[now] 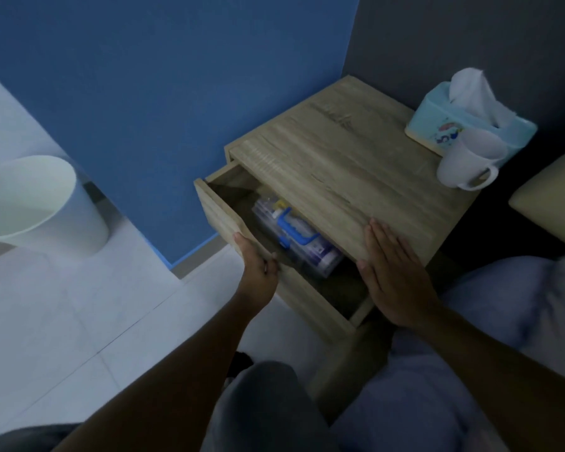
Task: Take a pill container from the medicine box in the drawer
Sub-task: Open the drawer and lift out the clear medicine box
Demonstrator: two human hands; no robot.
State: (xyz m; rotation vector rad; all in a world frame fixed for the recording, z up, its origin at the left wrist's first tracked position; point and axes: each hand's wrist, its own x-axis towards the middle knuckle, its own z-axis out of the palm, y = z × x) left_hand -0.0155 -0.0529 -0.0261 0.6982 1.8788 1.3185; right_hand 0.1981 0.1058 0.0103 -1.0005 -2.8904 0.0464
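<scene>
your left hand [258, 259] is curled around the front edge of the drawer [221, 212], fingers hooked over the top of the wood, gripping it. your right hand [393, 272] lies flat and open on the top of the nightstand [340, 158], at its near edge, holding nothing.

the drawer is out partway. inside it you can see the medicine box [296, 238], a clear box with a blue handle [294, 228] on its lid. the pill container must be inside that box, but you cannot pick it out from here.

here is the thing that matters. the box sits between your two hands, a bit farther away than both. its long side runs from far-left to near-right, along the drawer. the near end of the box points toward your right hand. your left hand is just beside the box too, but it is busy holding the drawer. so the right hand looks like the better one to reach in, going down and to the left, under the tabletop edge.

part of the box hides under the tabletop, so the drawer may need to come out more first.
</scene>
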